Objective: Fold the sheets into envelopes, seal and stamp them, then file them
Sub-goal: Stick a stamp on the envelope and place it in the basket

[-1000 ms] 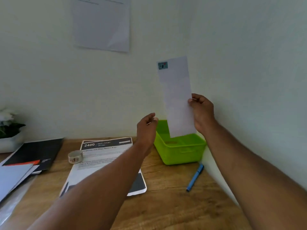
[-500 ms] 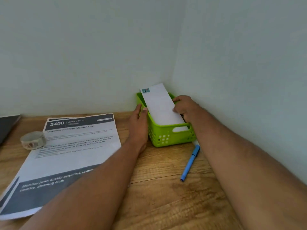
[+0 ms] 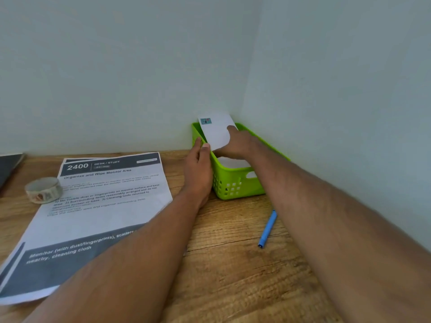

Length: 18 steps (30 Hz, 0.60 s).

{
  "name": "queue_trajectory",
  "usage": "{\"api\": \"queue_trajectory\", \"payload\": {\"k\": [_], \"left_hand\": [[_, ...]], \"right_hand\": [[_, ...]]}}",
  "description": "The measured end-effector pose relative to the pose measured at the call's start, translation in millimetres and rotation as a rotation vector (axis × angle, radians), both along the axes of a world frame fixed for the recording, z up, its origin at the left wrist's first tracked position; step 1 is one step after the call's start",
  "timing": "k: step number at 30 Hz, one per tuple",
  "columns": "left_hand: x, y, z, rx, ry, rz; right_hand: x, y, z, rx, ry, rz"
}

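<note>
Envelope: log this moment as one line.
step: filing | envelope: tilted, entering basket | right hand: holds envelope | left hand: touches basket

Soft, even daylight fills the scene, moderately bright, with a cool greenish-grey cast on the walls (image 3: pixel 116 66). Shadows are faint and diffuse, the darkest lying under the forearms on the wooden desk (image 3: pixel 233 264). No harsh glare shows. The wide lens bends the desk edge and stretches both arms near the bottom corners. Small print on the printed sheet (image 3: pixel 105 206) is slightly blurred.
</note>
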<state>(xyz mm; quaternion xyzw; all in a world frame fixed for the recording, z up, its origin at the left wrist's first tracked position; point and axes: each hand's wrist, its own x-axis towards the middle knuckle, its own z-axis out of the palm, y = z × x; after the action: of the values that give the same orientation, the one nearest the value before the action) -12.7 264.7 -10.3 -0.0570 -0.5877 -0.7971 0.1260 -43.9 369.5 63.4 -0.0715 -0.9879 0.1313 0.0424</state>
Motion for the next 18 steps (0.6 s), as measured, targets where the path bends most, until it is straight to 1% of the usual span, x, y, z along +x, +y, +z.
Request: {"api": "queue_trajectory", "payload": {"k": [2, 4, 7, 13, 18], "left_hand": [[1, 0, 0, 0.009, -0.003, -0.009], [1, -1, 0, 0.016, -0.003, -0.016], [0, -2, -3, 0.02, -0.004, -0.025], [-2, -2, -6, 0.031, -0.022, -0.035], [1, -2, -3, 0.04, -0.01, -0.038]], "right_hand": [[-4, -8, -6, 0.034, -0.093, -0.026], [-6, -11, -12, 0.095, -0.123, -0.046], [-5, -11, -14, 0.1, -0.106, -0.062], [1, 0, -10, 0.002, -0.076, -0.072], [4, 3, -12, 0.009, -0.046, -0.078]]}}
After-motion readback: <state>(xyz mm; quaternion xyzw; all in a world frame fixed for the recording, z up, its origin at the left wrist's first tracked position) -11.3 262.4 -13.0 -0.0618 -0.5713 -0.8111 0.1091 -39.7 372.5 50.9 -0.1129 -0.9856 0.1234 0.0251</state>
